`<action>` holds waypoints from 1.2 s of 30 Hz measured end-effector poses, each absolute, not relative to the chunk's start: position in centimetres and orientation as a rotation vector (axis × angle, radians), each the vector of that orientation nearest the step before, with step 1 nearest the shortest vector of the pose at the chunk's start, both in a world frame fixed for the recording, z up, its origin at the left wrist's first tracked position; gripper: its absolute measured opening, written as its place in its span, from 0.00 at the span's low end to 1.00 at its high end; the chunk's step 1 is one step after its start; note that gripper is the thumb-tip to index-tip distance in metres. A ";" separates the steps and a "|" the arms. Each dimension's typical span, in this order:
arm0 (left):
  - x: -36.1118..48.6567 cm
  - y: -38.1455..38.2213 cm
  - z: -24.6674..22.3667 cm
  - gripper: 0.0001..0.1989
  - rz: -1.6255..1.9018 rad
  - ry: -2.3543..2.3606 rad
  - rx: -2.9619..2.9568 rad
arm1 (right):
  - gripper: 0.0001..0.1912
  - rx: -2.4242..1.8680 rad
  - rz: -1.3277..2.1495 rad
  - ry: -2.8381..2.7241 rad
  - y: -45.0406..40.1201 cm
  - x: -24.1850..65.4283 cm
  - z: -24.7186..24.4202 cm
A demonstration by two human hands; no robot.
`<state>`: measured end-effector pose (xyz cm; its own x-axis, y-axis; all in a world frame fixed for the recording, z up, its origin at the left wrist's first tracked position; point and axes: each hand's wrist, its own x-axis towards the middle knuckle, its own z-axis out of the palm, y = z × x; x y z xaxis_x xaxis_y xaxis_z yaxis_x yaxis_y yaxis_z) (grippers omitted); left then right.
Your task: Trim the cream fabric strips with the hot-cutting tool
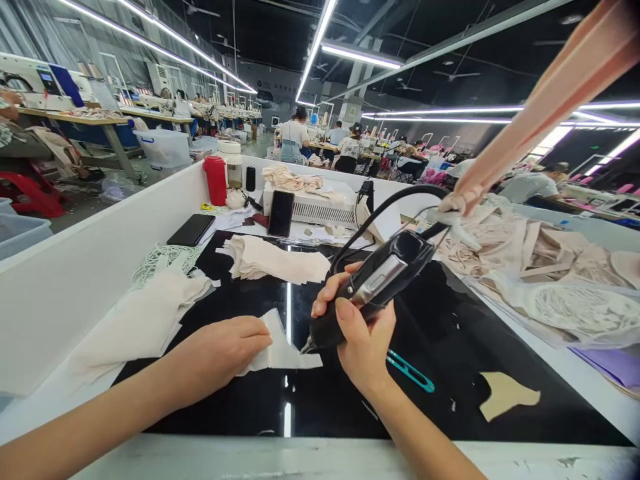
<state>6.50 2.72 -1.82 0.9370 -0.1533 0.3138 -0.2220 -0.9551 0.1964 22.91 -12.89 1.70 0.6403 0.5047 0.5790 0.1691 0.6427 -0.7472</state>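
My left hand [233, 350], its fingers pressed together, grips a small white fabric piece [280, 347] on the glossy black work surface [340, 407]. Wrapped around a black handheld power tool [373, 280], my right hand [360, 327] holds it tilted, its metal tip down at the fabric's right part. A peach cloth strip [530, 113] rises from the tool's upper end to the upper right, beside a black cable. A stack of cream fabric pieces [275, 259] lies behind the hands, another cream pile [135, 320] at the left.
A teal cutter [410, 371] and a beige shaped piece [507, 395] lie right of my right hand. Two phones, a red cup [215, 180] and a white box [315, 207] stand or lie at the back. Lace and fabric heap [540, 253] at right. People sit at distant sewing tables.
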 end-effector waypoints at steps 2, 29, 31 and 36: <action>7.5 2.7 -2.0 0.14 0.493 -0.232 2.858 | 0.17 -0.867 0.233 -0.881 -12.9 22.9 1.5; 9.2 4.6 -4.6 0.15 0.531 -0.224 2.880 | 0.17 -0.897 0.236 -0.851 -15.4 22.5 0.5; 9.1 4.7 -4.6 0.15 0.525 -0.226 2.879 | 0.17 -0.910 0.223 -0.850 -15.4 22.4 0.6; 8.9 4.9 -5.1 0.17 0.588 -0.303 2.947 | 0.16 -0.935 0.194 -0.844 -15.4 22.4 0.8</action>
<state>8.92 4.86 -5.08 0.9045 -0.1715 0.3905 -0.2186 -0.9726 0.0793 22.40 -15.37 0.76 0.6729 0.4896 0.5546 0.1985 0.6027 -0.7729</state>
